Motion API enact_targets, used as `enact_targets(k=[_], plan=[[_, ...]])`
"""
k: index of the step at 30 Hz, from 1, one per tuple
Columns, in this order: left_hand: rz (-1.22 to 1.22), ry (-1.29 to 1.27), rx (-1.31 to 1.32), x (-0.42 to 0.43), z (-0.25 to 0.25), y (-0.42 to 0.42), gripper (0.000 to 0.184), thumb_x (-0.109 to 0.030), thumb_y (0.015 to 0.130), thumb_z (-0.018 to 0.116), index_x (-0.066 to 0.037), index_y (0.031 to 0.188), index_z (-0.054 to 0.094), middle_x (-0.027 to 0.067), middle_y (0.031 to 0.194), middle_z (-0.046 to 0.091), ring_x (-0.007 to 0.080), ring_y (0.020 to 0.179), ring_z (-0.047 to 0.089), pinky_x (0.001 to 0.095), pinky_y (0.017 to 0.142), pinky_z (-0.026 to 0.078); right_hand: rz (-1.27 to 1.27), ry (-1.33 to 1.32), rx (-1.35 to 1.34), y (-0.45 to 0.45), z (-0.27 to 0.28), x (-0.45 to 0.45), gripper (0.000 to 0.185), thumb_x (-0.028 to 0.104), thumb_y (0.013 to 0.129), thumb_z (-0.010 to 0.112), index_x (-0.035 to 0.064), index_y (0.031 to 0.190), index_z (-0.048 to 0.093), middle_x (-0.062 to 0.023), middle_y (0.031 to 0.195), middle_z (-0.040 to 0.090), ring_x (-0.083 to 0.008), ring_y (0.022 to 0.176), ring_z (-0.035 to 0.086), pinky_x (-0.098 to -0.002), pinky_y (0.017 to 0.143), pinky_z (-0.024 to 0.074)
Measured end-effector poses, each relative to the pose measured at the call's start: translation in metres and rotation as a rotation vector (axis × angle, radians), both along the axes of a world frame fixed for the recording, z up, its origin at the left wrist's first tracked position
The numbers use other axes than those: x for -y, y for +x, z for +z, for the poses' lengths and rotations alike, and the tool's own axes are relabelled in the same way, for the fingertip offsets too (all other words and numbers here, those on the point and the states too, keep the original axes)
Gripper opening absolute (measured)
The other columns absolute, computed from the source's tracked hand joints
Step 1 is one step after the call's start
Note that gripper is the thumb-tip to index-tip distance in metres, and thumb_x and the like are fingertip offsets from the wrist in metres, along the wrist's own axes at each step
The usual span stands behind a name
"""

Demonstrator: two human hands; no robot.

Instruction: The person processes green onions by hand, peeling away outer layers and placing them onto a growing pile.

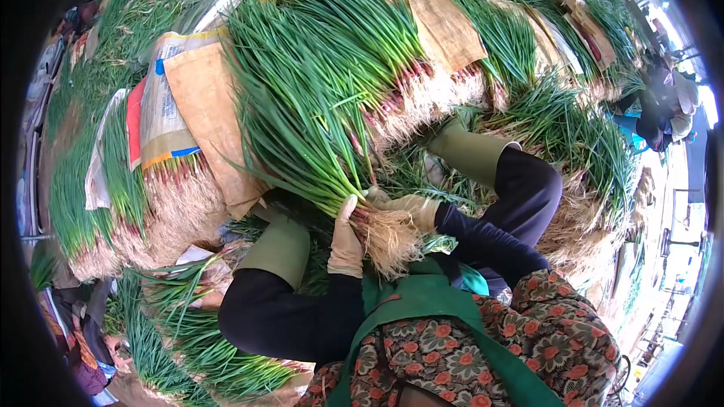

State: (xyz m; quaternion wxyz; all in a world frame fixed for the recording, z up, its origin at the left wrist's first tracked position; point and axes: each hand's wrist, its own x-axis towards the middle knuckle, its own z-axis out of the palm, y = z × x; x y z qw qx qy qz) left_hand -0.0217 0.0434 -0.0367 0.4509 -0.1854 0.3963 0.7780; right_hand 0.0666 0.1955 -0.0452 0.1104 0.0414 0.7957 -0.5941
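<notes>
A bunch of spring onions [332, 192] lies across both my hands, its long green leaves pointing up and left and its pale, stringy roots toward my body. My left hand [346, 243], in a light glove, is closed around the bunch just above the roots, thumb on top. On the other side, my right hand [407, 206], also gloved, has its fingers bent in at the reddish stems; the fingertips are partly hidden. Just beyond them rests a large pile of spring onions [324, 53], its roots facing right and toward me.
Brown paper sheets [207, 109] and a printed sack [167, 98] cover stacks on the left. Another paper sheet [441, 22] lies over the pile at the back. More spring onions [566, 124] are heaped to my right. My knees, in green covers [279, 252], flank the bunch.
</notes>
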Motion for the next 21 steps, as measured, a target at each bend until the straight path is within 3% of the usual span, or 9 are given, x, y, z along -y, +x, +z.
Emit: enact_targets(k=[4,6,9,13,15,17,18,20,21], plan=[[0.041,0.092,0.055,0.005,-0.015,0.001,0.03,-0.028,0.085,0.055,0.0,0.097,0.057,0.0088,0.079,0.059,0.02,0.073,0.059,0.033,0.073,0.049,-0.059,-0.22,0.142,0.002,-0.1,-0.059,0.034,0.025,0.091,0.05,0.0053,0.119,0.05,-0.0065,0.099,0.059,-0.0112,0.082,0.055,-0.0246,0.072,0.0462],[0.06,0.229,0.151,-0.001,-0.003,0.002,0.03,-0.027,0.085,0.055,0.0,0.097,0.056,0.0111,0.087,0.061,0.0227,0.078,0.06,0.0359,0.078,0.05,-0.432,-0.476,0.333,-0.018,-0.063,-0.062,0.042,0.034,0.09,0.052,0.0056,0.12,0.048,-0.0078,0.092,0.061,-0.0121,0.074,0.057,-0.0246,0.062,0.0464],[0.014,0.19,0.12,0.005,-0.032,0.003,0.03,-0.027,0.084,0.055,-0.002,0.1,0.055,0.0126,0.096,0.061,0.0251,0.086,0.06,0.0398,0.081,0.049,-0.512,-0.844,0.414,-0.055,-0.01,-0.035,0.035,0.03,0.091,0.051,0.0037,0.114,0.052,-0.0062,0.087,0.06,-0.0104,0.066,0.053,-0.0199,0.054,0.0412],[0.006,0.147,0.079,0.006,-0.014,0.005,0.028,-0.027,0.084,0.056,-0.003,0.1,0.055,0.011,0.092,0.061,0.024,0.084,0.06,0.0395,0.079,0.05,-0.731,-0.507,0.126,-0.097,-0.028,-0.024,0.022,0.021,0.087,0.058,0.0026,0.1,0.057,-0.0017,0.067,0.058,-0.0099,0.058,0.052,-0.0227,0.053,0.043],[0.017,0.163,0.098,0.007,-0.016,0.003,0.028,-0.027,0.084,0.056,-0.003,0.099,0.055,0.0108,0.091,0.061,0.0238,0.083,0.06,0.0395,0.079,0.05,-0.424,-0.013,-0.138,-0.091,-0.047,-0.035,0.019,0.019,0.087,0.058,0.0021,0.096,0.058,-0.0015,0.066,0.057,-0.0092,0.058,0.051,-0.0232,0.052,0.0431],[0.052,0.185,0.15,0.01,-0.037,0.003,0.027,-0.026,0.084,0.056,-0.003,0.098,0.055,0.0107,0.09,0.061,0.0236,0.082,0.06,0.0394,0.078,0.05,-0.292,0.216,-0.008,-0.079,-0.007,-0.027,0.016,0.015,0.087,0.057,0.0005,0.092,0.06,-0.0023,0.068,0.058,-0.0097,0.061,0.053,-0.0254,0.055,0.0451],[0.03,0.184,0.171,0.008,-0.036,0.004,0.026,-0.026,0.084,0.056,-0.004,0.097,0.055,0.0104,0.089,0.061,0.0233,0.082,0.061,0.0389,0.078,0.05,-0.196,0.017,0.133,-0.071,-0.019,-0.025,0.019,0.018,0.086,0.057,0.0009,0.094,0.061,-0.0062,0.073,0.062,-0.0151,0.064,0.057,-0.0296,0.06,0.0477],[-0.018,0.179,0.21,0.002,-0.024,0.004,0.024,-0.025,0.084,0.057,-0.004,0.096,0.055,0.0098,0.086,0.061,0.0228,0.08,0.061,0.0378,0.077,0.051,-0.225,0.162,0.231,-0.059,0.003,-0.012,0.025,0.023,0.085,0.057,0.0016,0.096,0.061,-0.011,0.077,0.063,-0.0208,0.067,0.06,-0.0325,0.065,0.0488],[-0.034,0.022,0.138,-0.003,-0.013,0.005,0.02,-0.027,0.082,0.06,-0.008,0.078,0.055,0.0025,0.066,0.056,0.0123,0.055,0.054,0.0249,0.053,0.047,-0.182,0.335,0.142,-0.059,0.003,-0.015,0.028,0.029,0.083,0.056,0.0067,0.098,0.063,-0.0112,0.077,0.064,-0.0263,0.074,0.062,-0.0352,0.069,0.0493]])
